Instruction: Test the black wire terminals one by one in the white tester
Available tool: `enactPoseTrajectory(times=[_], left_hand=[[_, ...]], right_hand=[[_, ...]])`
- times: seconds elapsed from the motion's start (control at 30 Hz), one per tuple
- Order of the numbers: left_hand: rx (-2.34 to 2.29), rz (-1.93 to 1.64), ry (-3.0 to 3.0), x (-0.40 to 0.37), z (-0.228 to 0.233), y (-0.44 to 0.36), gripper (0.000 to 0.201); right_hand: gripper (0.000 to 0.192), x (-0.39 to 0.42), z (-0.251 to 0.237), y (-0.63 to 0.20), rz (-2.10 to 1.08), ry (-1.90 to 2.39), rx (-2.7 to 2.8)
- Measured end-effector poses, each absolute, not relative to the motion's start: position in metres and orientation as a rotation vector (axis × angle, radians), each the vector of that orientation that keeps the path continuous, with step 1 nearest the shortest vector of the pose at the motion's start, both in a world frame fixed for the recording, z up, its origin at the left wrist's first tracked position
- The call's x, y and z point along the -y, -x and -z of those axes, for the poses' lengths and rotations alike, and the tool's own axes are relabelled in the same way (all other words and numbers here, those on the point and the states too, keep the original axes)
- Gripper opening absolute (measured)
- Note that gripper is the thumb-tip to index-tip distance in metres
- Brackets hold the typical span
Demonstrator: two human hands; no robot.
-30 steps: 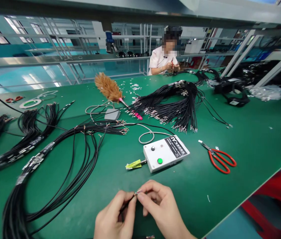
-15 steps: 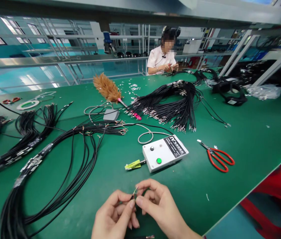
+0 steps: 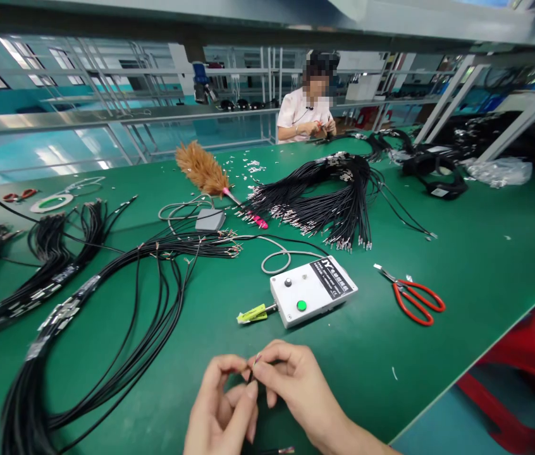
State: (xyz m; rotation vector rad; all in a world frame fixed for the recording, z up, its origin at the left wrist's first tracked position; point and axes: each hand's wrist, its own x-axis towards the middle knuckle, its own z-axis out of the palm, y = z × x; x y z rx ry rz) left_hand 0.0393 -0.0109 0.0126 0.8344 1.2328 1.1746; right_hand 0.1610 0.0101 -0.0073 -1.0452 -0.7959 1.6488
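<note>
My left hand (image 3: 227, 401) pinches a thin black cable (image 3: 250, 375) close to its end, near the front of the green table. Fine wires stick out of that end, and my right hand (image 3: 291, 385) has them between thumb and forefinger. Both hands' fingertips nearly meet there. Below them, another cable end (image 3: 286, 450) with bare wires shows at the bottom edge. Just beyond my hands sits a white control box (image 3: 312, 292) with a green button, a black knob and a yellow-green piece (image 3: 252, 314) on its shaft.
Red-handled scissors (image 3: 414, 296) lie at right. Bundles of black cables (image 3: 66, 309) curve along the left, and another bundle (image 3: 329, 196) lies farther back beside a brown duster (image 3: 201, 167). A co-worker (image 3: 303, 117) sits across the table. A red stool (image 3: 528, 354) stands beyond the right edge.
My right fingers have closed in over the wire ends, which now show less between the fingertips. My left hand has shifted slightly right. The table things keep their places.
</note>
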Motion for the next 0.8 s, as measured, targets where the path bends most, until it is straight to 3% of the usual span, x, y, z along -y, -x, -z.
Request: enactPoseTrajectory(times=[0.1, 0.2, 0.33, 0.47, 0.63, 0.8], left_hand=[[-1.185, -1.083, -0.923, 0.002, -0.013, -0.038, 0.043], [-1.159, -0.969, -0.952, -0.007, -0.009, -0.034, 0.031], [-1.201, -1.064, -0.805, -0.008, 0.000, -0.031, 0.030], [-1.217, -1.062, -0.866, 0.000, 0.007, -0.026, 0.030], [-1.314, -1.128, -1.366, 0.002, 0.015, -0.018, 0.010], [-1.360, -1.152, -1.607, -0.006, 0.022, -0.015, 0.010]], right_hand=[[0.044, -0.012, 0.013, -0.162, -1.693, 1.087, 0.799], [0.045, -0.013, 0.017, -0.163, -1.725, 1.085, 0.818], [0.034, -0.012, 0.014, -0.166, -1.618, 1.113, 0.960], [0.014, -0.010, 0.004, -0.170, -1.314, 1.217, 1.338], [0.016, -0.009, 0.007, -0.178, -0.816, 1.202, 1.785], [0.018, -0.012, 0.006, -0.188, -0.393, 1.278, 2.043]])
